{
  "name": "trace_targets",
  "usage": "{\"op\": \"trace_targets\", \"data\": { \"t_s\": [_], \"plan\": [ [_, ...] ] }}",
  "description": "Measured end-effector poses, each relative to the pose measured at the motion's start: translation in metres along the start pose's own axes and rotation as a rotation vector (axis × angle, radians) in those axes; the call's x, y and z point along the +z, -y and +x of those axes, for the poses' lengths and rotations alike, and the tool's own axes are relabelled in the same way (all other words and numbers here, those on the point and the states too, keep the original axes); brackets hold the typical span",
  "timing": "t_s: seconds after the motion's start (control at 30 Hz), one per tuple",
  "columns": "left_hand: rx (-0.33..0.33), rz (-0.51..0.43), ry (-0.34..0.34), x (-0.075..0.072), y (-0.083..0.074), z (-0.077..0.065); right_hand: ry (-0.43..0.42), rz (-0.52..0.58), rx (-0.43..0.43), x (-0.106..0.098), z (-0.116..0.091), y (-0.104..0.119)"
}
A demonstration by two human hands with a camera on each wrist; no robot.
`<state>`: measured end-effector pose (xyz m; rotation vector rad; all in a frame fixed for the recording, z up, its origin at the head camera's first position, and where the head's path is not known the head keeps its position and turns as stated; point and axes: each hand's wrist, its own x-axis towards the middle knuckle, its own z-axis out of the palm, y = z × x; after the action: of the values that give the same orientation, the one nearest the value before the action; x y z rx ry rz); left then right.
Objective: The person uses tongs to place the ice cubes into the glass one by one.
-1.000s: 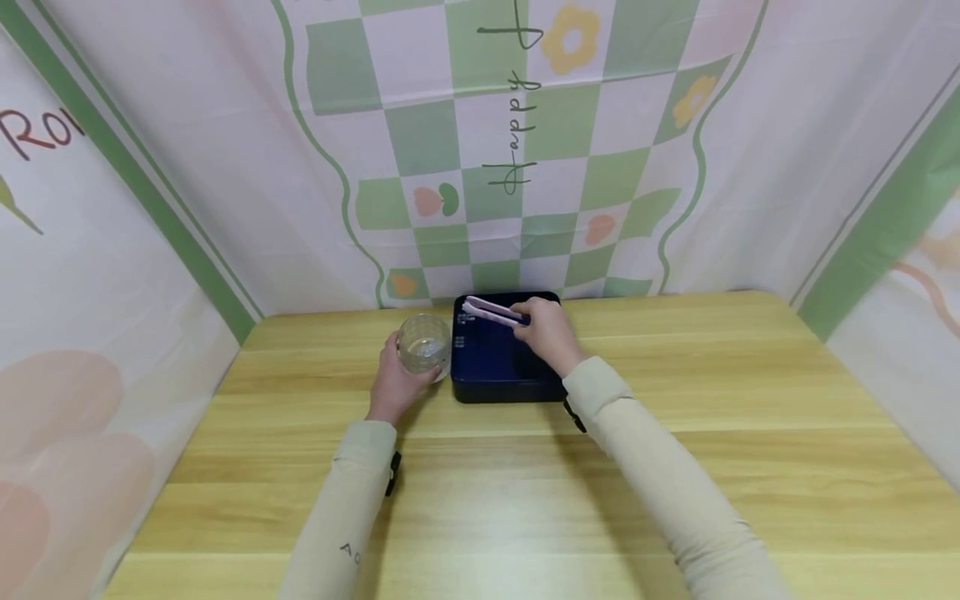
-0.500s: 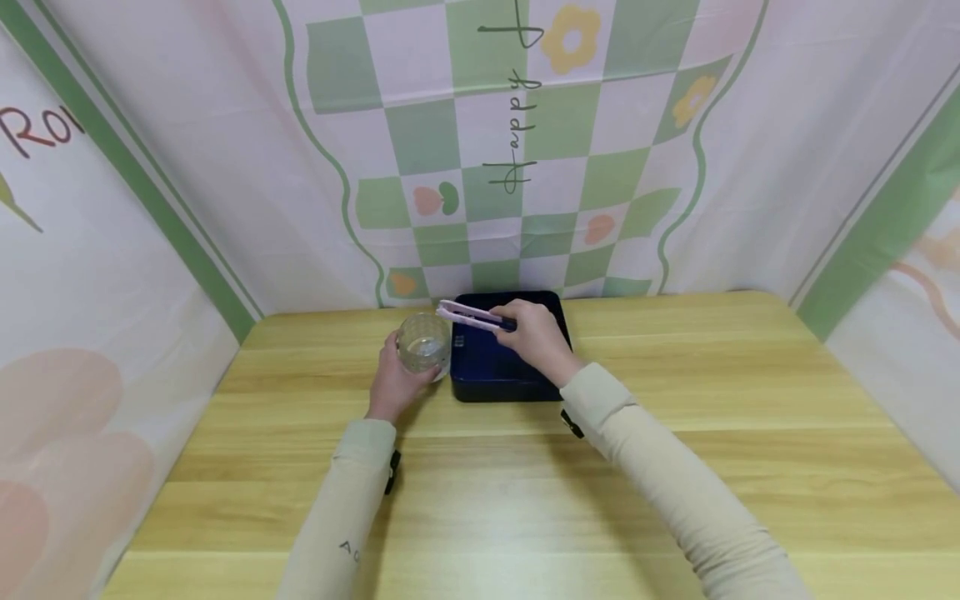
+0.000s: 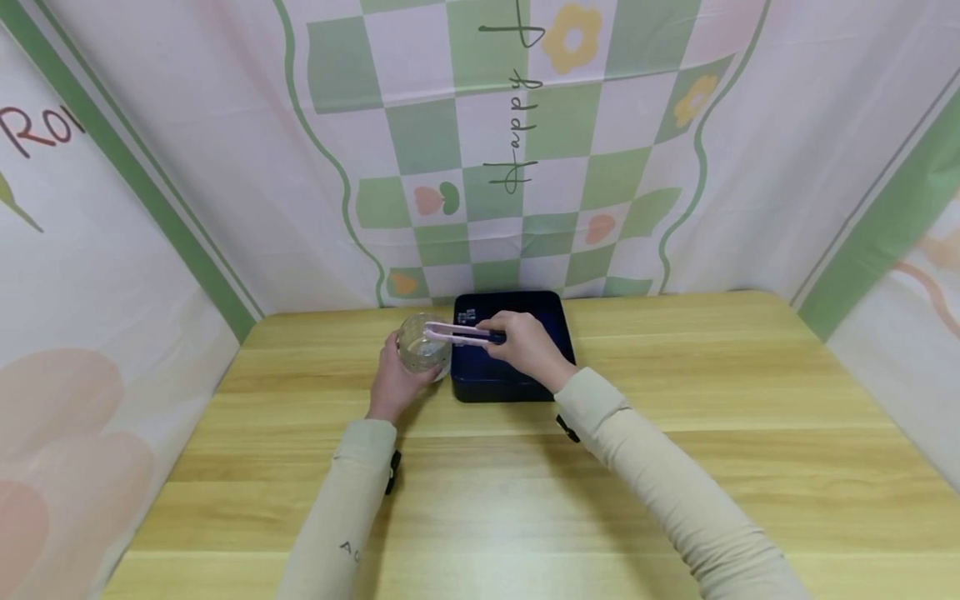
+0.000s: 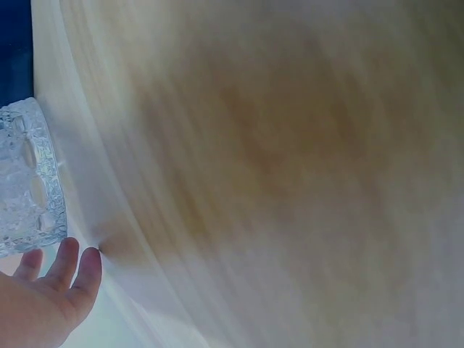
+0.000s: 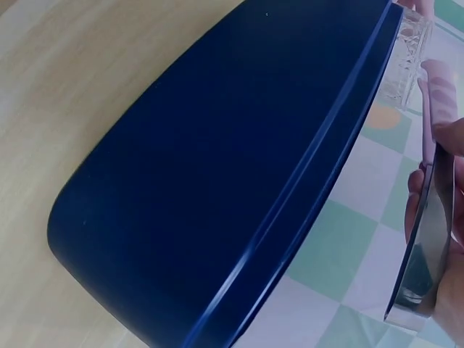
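A clear textured glass (image 3: 422,354) stands on the table, left of a dark blue box (image 3: 498,367). My left hand (image 3: 393,387) holds the glass around its near side; in the left wrist view its fingertips (image 4: 87,272) lie along the glass's patterned wall (image 4: 29,181). With my right hand (image 3: 528,343) I grip a pair of tongs (image 3: 463,340) over the box. The tongs have pink arms and a shiny metal handle part (image 5: 424,254). Their pink tips overlap the mouth of the glass in the head view. Nothing shows between the tips.
The box has small white markings (image 3: 467,316) near its left edge and sits at the back of the wooden table (image 3: 480,500). Behind the table hangs a green and white checked cloth (image 3: 491,225); printed cloth also flanks both sides.
My right hand has moved left with the tongs, bringing their tips from above the box to the glass's mouth. My left hand and the glass have stayed in place.
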<state>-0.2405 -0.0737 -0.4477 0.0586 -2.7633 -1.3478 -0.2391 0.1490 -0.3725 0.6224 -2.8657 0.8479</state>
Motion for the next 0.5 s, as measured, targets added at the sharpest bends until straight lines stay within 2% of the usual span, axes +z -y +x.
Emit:
{"op": "trace_targets", "data": {
  "t_s": [0.5],
  "plan": [
    [-0.006, 0.006, -0.007, 0.001, 0.0004, 0.0001, 0.019, -0.018, 0.02, 0.0025, 0.0014, -0.0016]
  ]
}}
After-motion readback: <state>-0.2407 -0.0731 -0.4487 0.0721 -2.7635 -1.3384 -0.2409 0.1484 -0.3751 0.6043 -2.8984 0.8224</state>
